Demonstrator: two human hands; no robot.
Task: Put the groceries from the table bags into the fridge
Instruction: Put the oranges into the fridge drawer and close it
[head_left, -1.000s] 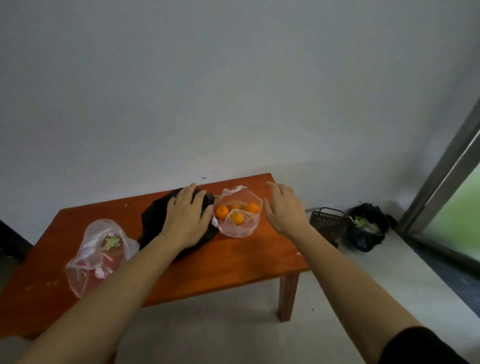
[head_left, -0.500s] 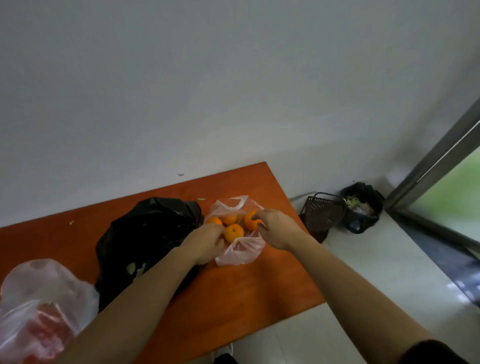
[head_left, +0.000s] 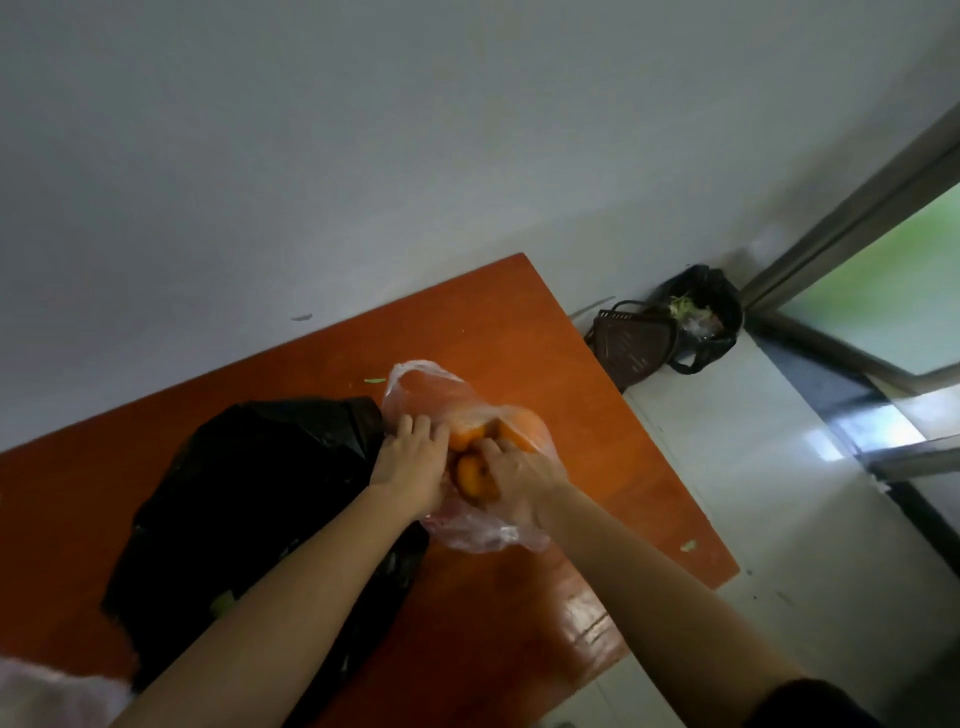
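**Both hands on the oranges**

Orange-brown table (head_left: 524, 332) against a pale wall. Black bag (head_left: 249, 493) slumped on it. Clear plastic bag (head_left: 431, 387) on the table, touching the black bag's right edge. Left hand (head_left: 413, 465) and right hand (head_left: 522, 480) close together, fingers curled round the oranges (head_left: 470, 475) in the clear bag, one hand on each side.

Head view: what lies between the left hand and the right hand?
Oranges in the clear plastic bag lie between the left hand and the right hand, touching both; the head view shows it.
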